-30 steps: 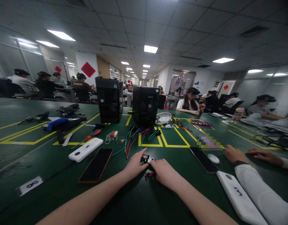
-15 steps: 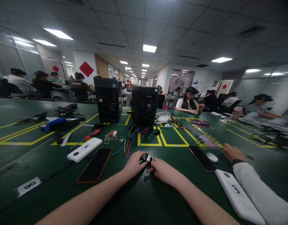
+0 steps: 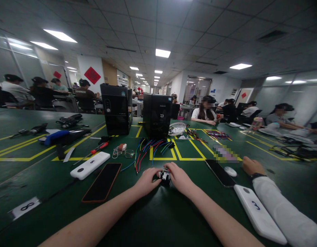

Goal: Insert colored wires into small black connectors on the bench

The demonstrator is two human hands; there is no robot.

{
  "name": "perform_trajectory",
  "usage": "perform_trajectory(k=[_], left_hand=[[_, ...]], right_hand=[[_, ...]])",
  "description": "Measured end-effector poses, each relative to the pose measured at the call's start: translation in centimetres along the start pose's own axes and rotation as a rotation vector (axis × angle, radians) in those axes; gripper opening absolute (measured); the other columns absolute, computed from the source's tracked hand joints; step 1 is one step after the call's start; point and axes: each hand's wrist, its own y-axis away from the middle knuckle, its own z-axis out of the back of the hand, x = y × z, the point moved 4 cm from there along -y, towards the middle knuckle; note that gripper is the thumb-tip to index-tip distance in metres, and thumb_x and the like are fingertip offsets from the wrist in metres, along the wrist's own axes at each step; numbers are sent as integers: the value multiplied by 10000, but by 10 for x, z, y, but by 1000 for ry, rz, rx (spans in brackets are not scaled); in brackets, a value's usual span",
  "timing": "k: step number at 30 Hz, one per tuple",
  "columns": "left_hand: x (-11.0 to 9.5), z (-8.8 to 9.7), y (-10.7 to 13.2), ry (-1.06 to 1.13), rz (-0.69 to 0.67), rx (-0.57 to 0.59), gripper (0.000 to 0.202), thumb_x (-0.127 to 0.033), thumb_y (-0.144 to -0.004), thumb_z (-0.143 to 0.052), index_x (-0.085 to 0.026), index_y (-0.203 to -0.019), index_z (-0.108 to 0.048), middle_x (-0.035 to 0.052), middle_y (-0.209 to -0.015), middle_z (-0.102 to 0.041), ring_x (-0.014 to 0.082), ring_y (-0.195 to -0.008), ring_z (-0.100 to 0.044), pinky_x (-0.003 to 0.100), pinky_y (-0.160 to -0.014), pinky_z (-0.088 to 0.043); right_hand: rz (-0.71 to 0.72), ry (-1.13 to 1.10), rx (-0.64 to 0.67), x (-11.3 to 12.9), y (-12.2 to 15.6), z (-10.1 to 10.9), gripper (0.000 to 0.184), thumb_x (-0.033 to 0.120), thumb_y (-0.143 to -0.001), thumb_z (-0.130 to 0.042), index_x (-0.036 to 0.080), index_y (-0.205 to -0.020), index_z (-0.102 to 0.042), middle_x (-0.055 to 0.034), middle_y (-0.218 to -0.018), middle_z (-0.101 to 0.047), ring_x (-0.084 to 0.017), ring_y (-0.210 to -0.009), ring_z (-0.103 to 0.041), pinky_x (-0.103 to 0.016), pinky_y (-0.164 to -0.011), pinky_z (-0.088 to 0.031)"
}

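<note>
White and black, one small, blocky part [image 3: 165, 176] sits between two hands, over the counter [image 3: 160, 219]. The left hand [image 3: 146, 180] pinches its left side; the right hand [image 3: 180, 178] touches its right, and whether that grip is closed I cannot tell. It shows too small to tell its long axis or heading. Outward: two phones [image 3: 101, 182], one pair of glasses [image 3: 128, 153], one mouse [image 3: 230, 172], two white packs [image 3: 90, 166], one screwdriver [image 3: 100, 147], two black cases [image 3: 115, 113].
</note>
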Motion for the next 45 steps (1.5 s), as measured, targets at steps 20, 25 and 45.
perform_trajectory(k=[20,25,45], left_hand=[[-3,1,2,70,10,84,418,-228,-786,-540,-235,-1200,-482,33,-1047,-616,205,-1020,-523,356,-953,-346],[-1,-1,2,66,-9,73,406,-219,-784,-546,-242,-1186,-496,32,-1051,-616,205,-1025,-523,352,-948,-349],[-7,1,2,9,-53,106,259,-237,-806,-518,-241,-1056,-585,32,-1060,-609,202,-1030,-519,341,-933,-364]], right_hand=[[-769,349,111,-134,18,58,279,312,-703,-562,146,-928,-566,-138,-967,-636,-248,-877,-607,-289,-621,-423],[-863,341,16,-180,29,76,328,331,-701,-563,140,-967,-569,-143,-999,-629,-238,-886,-605,-276,-623,-418],[-666,136,10,-169,31,99,281,120,-705,-503,117,-959,-624,-81,-826,-661,-134,-641,-582,-206,-545,-363]])
